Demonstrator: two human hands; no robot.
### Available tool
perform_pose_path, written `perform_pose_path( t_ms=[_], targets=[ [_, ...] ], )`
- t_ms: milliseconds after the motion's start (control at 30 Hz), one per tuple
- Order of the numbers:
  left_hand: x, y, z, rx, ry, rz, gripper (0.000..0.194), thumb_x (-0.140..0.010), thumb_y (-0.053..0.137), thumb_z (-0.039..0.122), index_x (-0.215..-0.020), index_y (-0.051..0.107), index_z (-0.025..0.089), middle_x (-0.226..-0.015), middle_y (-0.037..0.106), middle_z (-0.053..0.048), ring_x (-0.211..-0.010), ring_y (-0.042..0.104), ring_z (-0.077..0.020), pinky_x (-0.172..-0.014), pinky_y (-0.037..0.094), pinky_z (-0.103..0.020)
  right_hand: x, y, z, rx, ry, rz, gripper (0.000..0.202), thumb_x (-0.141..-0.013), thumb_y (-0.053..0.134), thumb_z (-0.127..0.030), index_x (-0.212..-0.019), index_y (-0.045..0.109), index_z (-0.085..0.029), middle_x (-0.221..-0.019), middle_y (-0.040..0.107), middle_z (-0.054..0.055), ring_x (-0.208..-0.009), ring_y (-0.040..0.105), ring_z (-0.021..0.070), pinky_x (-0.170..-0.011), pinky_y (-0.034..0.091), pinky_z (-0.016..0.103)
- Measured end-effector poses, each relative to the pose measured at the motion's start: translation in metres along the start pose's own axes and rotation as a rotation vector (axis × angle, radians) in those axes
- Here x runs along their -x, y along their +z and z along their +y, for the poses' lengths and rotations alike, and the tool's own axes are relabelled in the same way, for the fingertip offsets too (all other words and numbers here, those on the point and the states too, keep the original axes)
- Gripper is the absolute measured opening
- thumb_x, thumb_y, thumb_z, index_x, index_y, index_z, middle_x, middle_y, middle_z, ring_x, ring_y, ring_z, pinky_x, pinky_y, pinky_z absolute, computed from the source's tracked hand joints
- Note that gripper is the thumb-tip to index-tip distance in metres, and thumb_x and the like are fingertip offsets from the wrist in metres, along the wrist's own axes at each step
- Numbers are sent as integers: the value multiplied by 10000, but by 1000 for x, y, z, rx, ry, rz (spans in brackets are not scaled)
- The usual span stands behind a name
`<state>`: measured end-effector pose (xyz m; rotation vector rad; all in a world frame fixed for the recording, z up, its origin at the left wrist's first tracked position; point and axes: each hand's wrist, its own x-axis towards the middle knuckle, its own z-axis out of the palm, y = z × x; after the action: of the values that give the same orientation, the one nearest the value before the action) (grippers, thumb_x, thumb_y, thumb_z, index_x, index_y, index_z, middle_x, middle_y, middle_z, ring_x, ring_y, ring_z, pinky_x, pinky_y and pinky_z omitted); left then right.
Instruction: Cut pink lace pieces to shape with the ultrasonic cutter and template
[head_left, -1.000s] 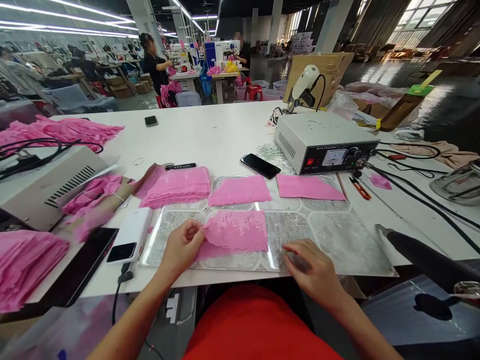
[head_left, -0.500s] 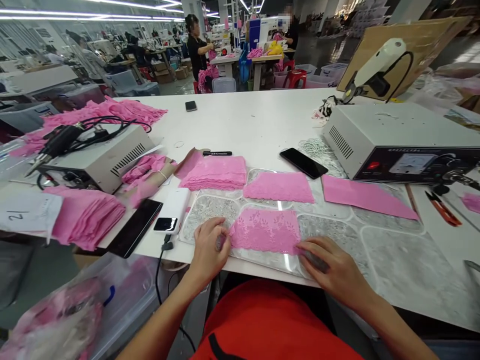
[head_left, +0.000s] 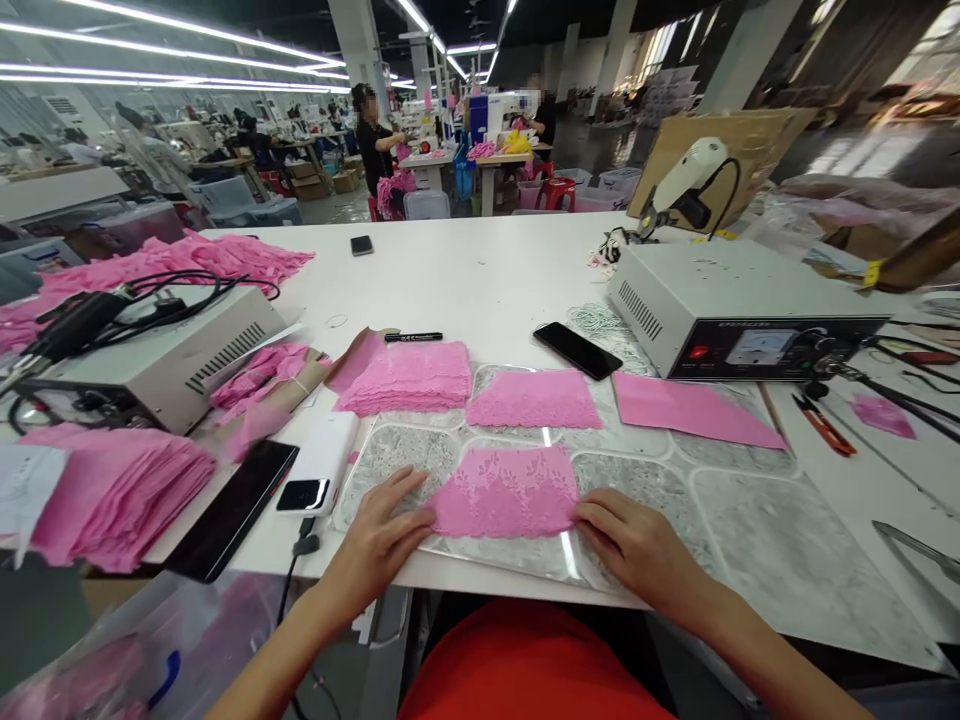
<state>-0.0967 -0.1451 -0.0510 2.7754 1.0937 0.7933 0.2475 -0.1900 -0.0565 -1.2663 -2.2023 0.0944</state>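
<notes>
well, my left hand (head_left: 386, 530) was at the near left corner of the pink lace piece (head_left: 510, 490), fingers partly spread, and my right hand (head_left: 634, 540) touched its near right corner, fingertips drawn close together; whether either truly pinched the cloth, i could not tell. the piece lay flat on a grey patterned mat (head_left: 787, 530), near the front edge of the white surface (head_left: 450, 270).
</notes>
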Motion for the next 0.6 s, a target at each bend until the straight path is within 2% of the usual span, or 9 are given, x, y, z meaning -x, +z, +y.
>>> perform_pose_path(
  t_ms=[67, 167, 300, 333, 467, 533, 600],
  targets=[
    [-4, 2, -5, -2, 45, 16, 180, -953, 498, 153, -954, 668, 213, -1314, 597, -90, -1297, 496, -255, -1011, 472, -429, -5, -4, -1, -26, 58, -50, 188, -924, 437, -160, -888, 618, -200, -826, 669, 45, -703, 642, 147, -598, 526, 259],
    [-19, -4, -12, 42, 41, -46, 192, -960, 453, 150, -921, 634, 199, -1326, 595, -95, -1294, 502, -243, -1018, 468, -420, -20, -21, -2, -132, 179, -168, 208, -938, 415, -218, -815, 582, -206, -779, 631, 32, -661, 598, 131, -591, 497, 253],
    [-61, -20, -32, 146, -45, -112, 191, -957, 448, 210, -871, 619, 198, -1281, 622, -93, -1234, 554, -211, -1004, 482, -368, -58, -44, 8, -173, 295, -212, 241, -921, 427, -305, -731, 542, -212, -702, 601, 17, -588, 527, 128, -528, 420, 253],
    [-76, -25, -41, 162, -74, -125, 194, -951, 458, 224, -847, 619, 196, -1253, 636, -91, -1183, 589, -199, -978, 497, -345, -72, -46, 12, -171, 306, -202, 243, -908, 435, -319, -718, 540, -212, -688, 599, 16, -575, 514, 130, -518, 405, 256],
    [-139, -46, -93, 112, -126, -34, 210, -913, 468, 228, -772, 617, 188, -1188, 662, -82, -1145, 606, -202, -987, 484, -358, -149, -44, 32, -198, 293, -110, 220, -851, 478, -333, -695, 562, -203, -660, 601, 15, -595, 523, 139, -552, 410, 267],
    [-162, -60, -122, 76, -152, 30, 208, -913, 463, 260, -816, 632, 189, -1229, 636, -86, -1169, 585, -213, -1033, 446, -397, -191, -38, 40, -181, 271, 16, 198, -845, 488, -310, -710, 583, -200, -644, 594, 9, -570, 505, 133, -552, 402, 270],
    [-172, -74, -147, 37, -169, 93, 224, -918, 447, 295, -863, 637, 189, -1305, 586, -93, -1252, 518, -230, -1078, 398, -427, -227, -29, 43, -160, 207, 155, 147, -844, 501, -272, -767, 600, -196, -716, 616, 26, -626, 523, 141, -607, 427, 280]
  ],
)
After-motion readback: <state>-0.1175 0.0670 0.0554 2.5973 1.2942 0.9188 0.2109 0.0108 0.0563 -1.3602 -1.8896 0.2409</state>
